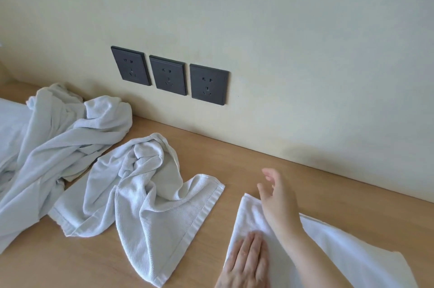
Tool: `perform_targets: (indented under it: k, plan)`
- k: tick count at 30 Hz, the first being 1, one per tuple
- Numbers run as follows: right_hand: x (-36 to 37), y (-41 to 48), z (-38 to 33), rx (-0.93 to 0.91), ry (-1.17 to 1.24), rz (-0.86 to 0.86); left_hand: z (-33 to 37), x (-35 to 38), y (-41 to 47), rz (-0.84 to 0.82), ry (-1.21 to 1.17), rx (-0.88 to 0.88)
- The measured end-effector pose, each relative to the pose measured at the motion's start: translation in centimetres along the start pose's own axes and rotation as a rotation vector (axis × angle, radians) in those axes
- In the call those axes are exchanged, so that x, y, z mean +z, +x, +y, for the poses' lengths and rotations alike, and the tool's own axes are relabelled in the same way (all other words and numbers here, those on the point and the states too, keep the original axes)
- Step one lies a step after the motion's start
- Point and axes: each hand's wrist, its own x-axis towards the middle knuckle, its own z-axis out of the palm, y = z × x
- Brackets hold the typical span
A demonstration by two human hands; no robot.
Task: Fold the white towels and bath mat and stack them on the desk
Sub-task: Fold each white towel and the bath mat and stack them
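So the white towel (pixel 347 247) being worked on sits in the lower right of the frame. It's laid out flat on the wooden desk (pixel 328 184), looks bright and smooth, and one corner points up toward the wall. The left hand (pixel 246 262) at bottom centre is flat on it, fingers straight and together, pressing down. The right hand (pixel 278 201) is over that upper corner with its fingers loose and spread, holding nothing. It's a bit blurry, so I can't tell if it actually touches the cloth.

In the middle of the frame there's a ribbed cloth (pixel 150 193) with a flat hemmed border, all rumpled and bunched at the top, just left of the white towel but not touching it. Further left is a crumpled pile of towels (pixel 58 137), pale and twisted, running off the left edge. Three dark wall sockets (pixel 169 75) sit in a row above the desk.
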Motion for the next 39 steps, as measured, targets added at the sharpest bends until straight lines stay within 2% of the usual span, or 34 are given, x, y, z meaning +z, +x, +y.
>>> perform_targets:
  k: [1,3,4,5,7,10,12,13,15,17,23,27,30,33,36,39]
  plan:
    - [-0.5,-1.3,0.3,-0.101,-0.056,0.079,0.7,-0.4,0.1,-0.133,-0.099,-0.062]
    - [-1.3,-5.2,1.0,-0.291,-0.120,0.129,1.9,-2.1,0.2,-0.225,-0.324,-0.162]
    - [-1.5,-7.2,1.6,-0.372,-0.151,0.119,2.4,-2.3,0.3,-0.210,-0.419,-0.195]
    - [-1.6,-8.9,2.7,-0.442,-0.187,0.097,2.6,-2.4,0.7,-0.109,-0.436,-0.242]
    - [-1.9,-11.4,5.3,-0.482,-0.284,0.024,1.9,-2.9,1.0,-0.004,-0.478,-0.307]
    - [-3.5,-11.9,7.9,-0.388,-0.406,-0.044,1.6,-3.0,0.8,0.097,-0.560,-0.345]
    - [-4.7,-11.7,9.4,-0.359,-0.477,-0.039,1.0,-3.2,1.5,0.128,-0.560,-0.309]
    - [-5.2,-11.6,10.1,-0.353,-0.507,-0.064,0.9,-3.2,1.9,0.092,-0.524,-0.289]
    - [-6.9,-11.4,11.1,-0.367,-0.564,-0.127,0.6,-3.3,2.6,-0.112,-0.520,-0.307]
    - [-8.8,-10.7,12.4,-0.349,-0.637,-0.143,0.4,-2.8,2.8,-0.234,-0.506,-0.314]
    - [-14.5,-8.9,16.8,-0.031,-0.718,-0.145,0.1,-2.9,3.1,-0.281,-0.456,-0.322]
    - [-16.1,-7.5,18.0,0.076,-0.604,-0.047,0.1,-3.1,3.4,-0.297,-0.446,-0.321]
    - [-18.6,-6.8,18.1,0.277,-0.561,0.074,0.2,-3.1,3.2,-0.295,-0.420,-0.322]
    - [-20.6,-6.3,17.1,0.465,-0.456,0.009,0.5,-2.9,3.0,-0.291,-0.385,-0.296]
    - [-21.0,-6.6,16.3,0.431,-0.258,0.061,1.0,-3.3,3.2,-0.223,-0.373,-0.316]
    - [-20.4,-8.5,14.6,0.274,-0.170,0.225,2.7,-4.6,5.6,-0.153,-0.356,-0.156]
